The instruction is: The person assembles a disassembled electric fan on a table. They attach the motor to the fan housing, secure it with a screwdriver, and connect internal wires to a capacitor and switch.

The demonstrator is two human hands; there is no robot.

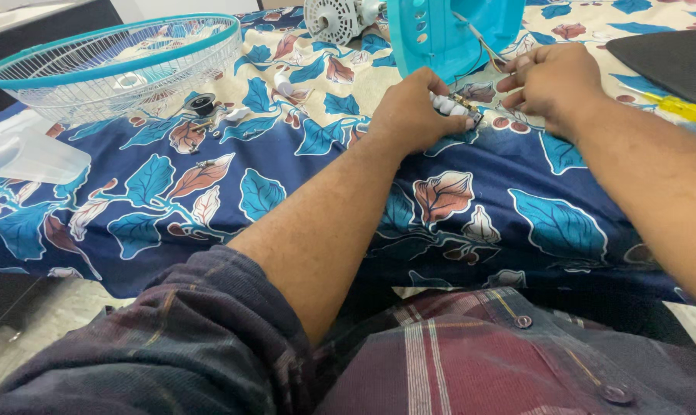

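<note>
My left hand [411, 114] is closed around a small white switch block [449, 105] with metal contacts, pressed down on the leaf-patterned cloth [286, 184]. My right hand [552, 81] sits just to its right, fingers pinched at thin wires [488, 52] that run up into the teal plastic fan housing [448, 34]. The housing stands right behind both hands. What the right fingertips pinch is mostly hidden by the hand itself.
A teal-rimmed white wire fan guard [117, 65] lies at the far left. A white fan motor [334, 17] sits beside the housing. Small screws and a black knob [202, 104] lie on the cloth. A yellow screwdriver [682, 109] and a dark pad [671, 58] are at right; a clear plastic part [29, 157] at left.
</note>
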